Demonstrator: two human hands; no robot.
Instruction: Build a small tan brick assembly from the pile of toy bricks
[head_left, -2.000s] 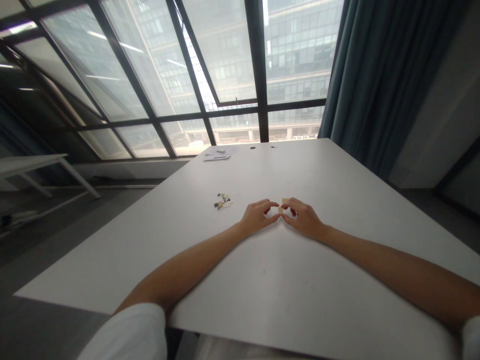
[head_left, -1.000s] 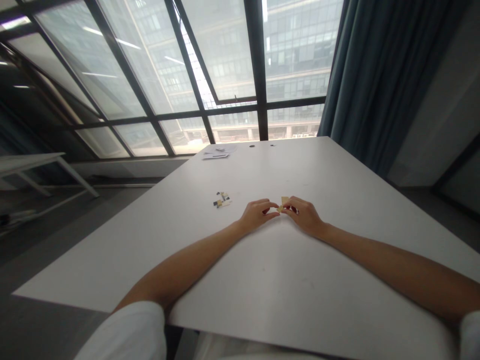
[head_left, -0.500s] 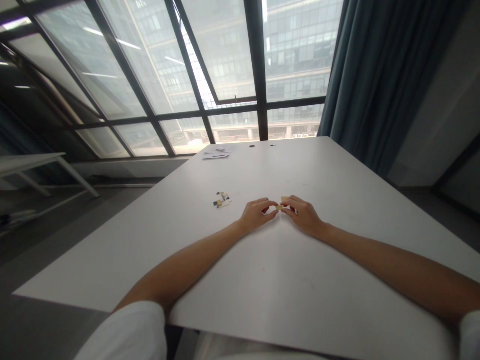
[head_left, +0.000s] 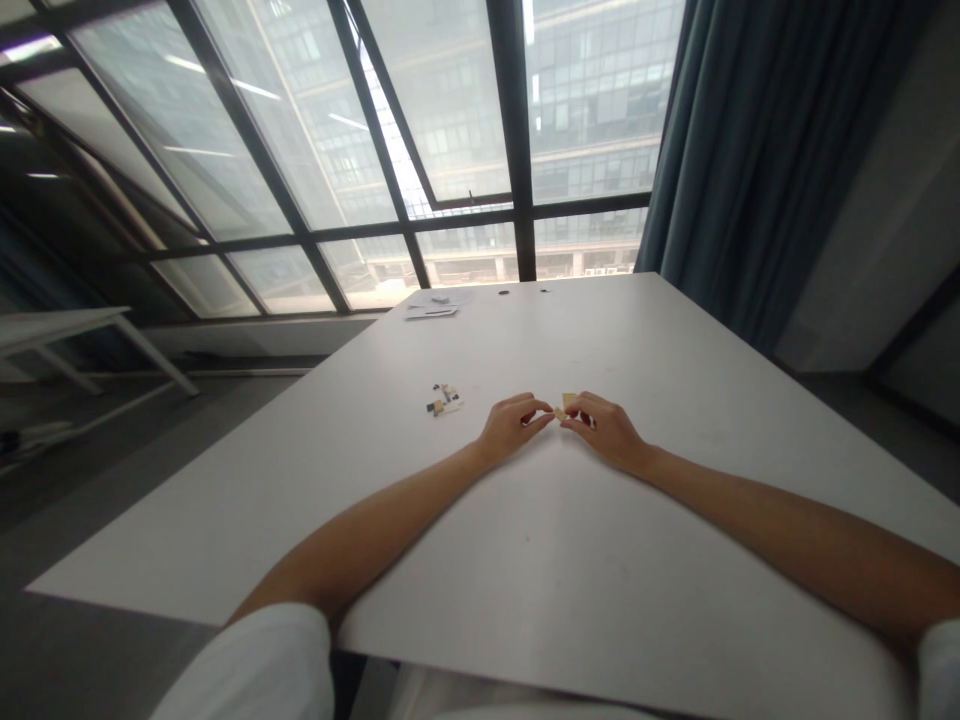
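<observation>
At the middle of the white table (head_left: 480,540), a small tan piece (head_left: 559,413) is pinched between my two hands. It looks like a toy building brick, but it is too small to be sure. My left hand (head_left: 517,424) meets its left end with thumb and index fingertips. My right hand (head_left: 600,428) grips the other end, its fingers partly covering the piece. Just beyond the right fingers a yellowish, ridged piece (head_left: 568,398) shows in part; whether it touches the hand I cannot tell. Left of my left hand lies a loose pile of small black and tan pieces (head_left: 445,402).
Papers (head_left: 432,312) lie near the table's far left corner. Toward the far edge are a dark round spot (head_left: 504,293) and a small dark item (head_left: 545,290). Windows stand beyond, a blue curtain (head_left: 742,180) hangs right, and another table (head_left: 67,325) is at left.
The small tan piece has turned slightly in the fingertips and shows a different face. The yellowish piece beyond now shows ridges. Both hands stay nearly in place; the pile is unchanged.
</observation>
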